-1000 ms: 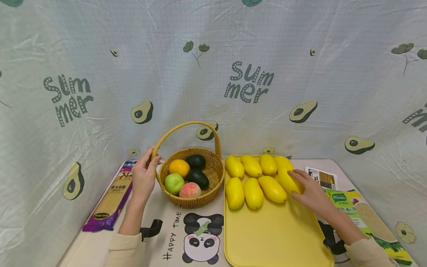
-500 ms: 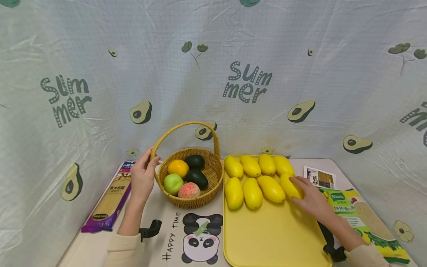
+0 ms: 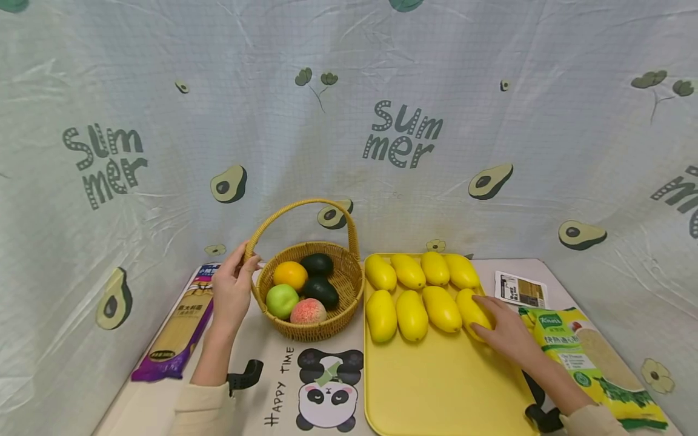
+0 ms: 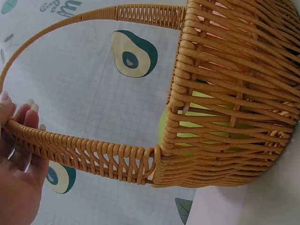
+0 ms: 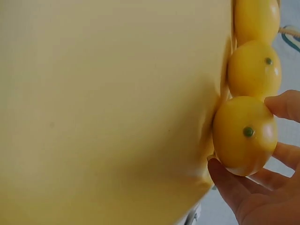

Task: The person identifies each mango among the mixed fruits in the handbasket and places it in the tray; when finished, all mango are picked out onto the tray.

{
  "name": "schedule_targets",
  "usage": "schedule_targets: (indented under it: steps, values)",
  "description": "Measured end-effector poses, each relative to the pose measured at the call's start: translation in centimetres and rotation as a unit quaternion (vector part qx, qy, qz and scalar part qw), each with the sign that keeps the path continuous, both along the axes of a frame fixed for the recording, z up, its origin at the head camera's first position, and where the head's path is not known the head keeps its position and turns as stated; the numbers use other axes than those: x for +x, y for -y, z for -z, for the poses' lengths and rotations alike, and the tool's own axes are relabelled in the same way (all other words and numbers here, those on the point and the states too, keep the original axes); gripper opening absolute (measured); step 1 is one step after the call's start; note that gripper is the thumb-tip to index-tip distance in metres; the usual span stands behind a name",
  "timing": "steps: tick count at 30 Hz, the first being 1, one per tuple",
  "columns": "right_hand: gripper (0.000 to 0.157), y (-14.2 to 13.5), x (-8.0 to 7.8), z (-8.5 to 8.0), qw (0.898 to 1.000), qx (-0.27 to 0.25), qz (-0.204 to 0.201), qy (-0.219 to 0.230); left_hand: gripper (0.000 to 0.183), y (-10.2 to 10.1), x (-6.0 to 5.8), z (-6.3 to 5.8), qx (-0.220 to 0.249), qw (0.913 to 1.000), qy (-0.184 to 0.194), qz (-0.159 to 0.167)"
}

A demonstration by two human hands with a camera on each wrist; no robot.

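Note:
My left hand (image 3: 231, 293) holds the left side of the handle (image 3: 294, 206) of a wicker basket (image 3: 319, 330). In the basket lie an orange (image 3: 290, 277), a green apple (image 3: 282, 301), a peach (image 3: 308, 311) and two dark green avocados (image 3: 322, 292). On the yellow tray (image 3: 436, 387), several yellow mangoes (image 3: 411, 315) lie in two rows. My right hand (image 3: 507, 330) grips the mango (image 5: 243, 136) at the right end of the nearer row, thumb on one side and fingers on the other. That mango rests on or just above the tray; I cannot tell which.
A purple-ended pack of spaghetti (image 3: 177, 327) lies left of the basket. Right of the tray are a green and yellow Knorr packet (image 3: 589, 363) and a small white-edged packet (image 3: 520, 290). A printed curtain (image 3: 349, 121) stands behind the table.
My right hand has brought its mango nearer and down, from against the back-row mango to the right end of the nearer row. The left hand stays on the basket handle.

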State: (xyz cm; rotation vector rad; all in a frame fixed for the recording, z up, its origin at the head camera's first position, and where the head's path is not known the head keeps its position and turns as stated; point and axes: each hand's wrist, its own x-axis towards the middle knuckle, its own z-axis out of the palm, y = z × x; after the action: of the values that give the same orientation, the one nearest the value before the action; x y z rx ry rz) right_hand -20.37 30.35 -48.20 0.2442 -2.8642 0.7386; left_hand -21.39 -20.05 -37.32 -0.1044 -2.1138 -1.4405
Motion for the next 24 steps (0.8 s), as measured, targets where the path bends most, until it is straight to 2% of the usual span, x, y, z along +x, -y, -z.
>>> schedule_targets:
  steps: [7,18,24]
  values:
    - [0.066,-0.1,0.2,0.1,1.0,-0.017,0.001,0.007,0.039,0.2,0.0,0.0,-0.002,0.9999,0.01,0.003]
    - [0.07,-0.2,0.2,-0.1,0.999,-0.014,0.011,0.035,0.038,0.2,0.1,0.0,-0.003,1.0,0.006,0.0]
    - [0.072,-0.3,0.4,-0.3,0.999,-0.011,0.017,0.044,0.038,1.4,-2.1,2.4,-0.002,0.9999,-0.012,0.003]
